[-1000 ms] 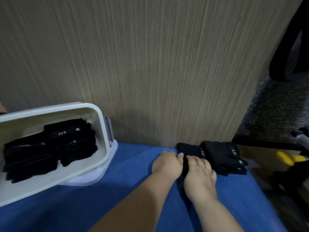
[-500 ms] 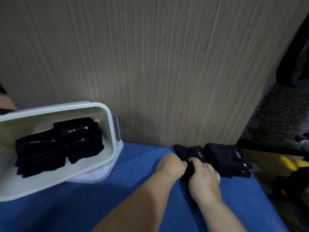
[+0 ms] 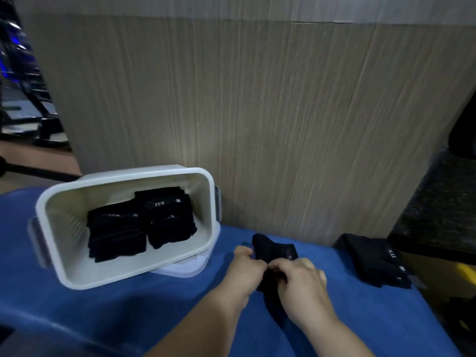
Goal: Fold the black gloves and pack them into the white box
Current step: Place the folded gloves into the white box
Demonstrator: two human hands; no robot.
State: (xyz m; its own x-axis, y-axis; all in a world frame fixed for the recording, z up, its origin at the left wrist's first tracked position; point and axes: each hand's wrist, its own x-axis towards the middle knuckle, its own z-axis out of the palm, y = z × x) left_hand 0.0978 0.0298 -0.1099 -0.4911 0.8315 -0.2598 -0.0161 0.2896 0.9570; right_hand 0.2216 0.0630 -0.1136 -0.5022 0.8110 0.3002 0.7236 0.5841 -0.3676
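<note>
We pinch the black glove (image 3: 275,249) with left hand (image 3: 244,269) and right hand (image 3: 301,284), at 3 o'clock from the white box (image 3: 128,176); it runs 11 to 5; earlier touching the spare gloves (image 3: 376,261), now apart.

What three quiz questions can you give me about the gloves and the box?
1. True or false: the white box is empty.
2. Which hand grips the black glove? A left only, B right only, C both.
3. Fill in: the spare gloves lie on a ____ cloth.
Key: 1 false, folded gloves are inside; 2 C, left hand and right hand; 3 blue.
</note>
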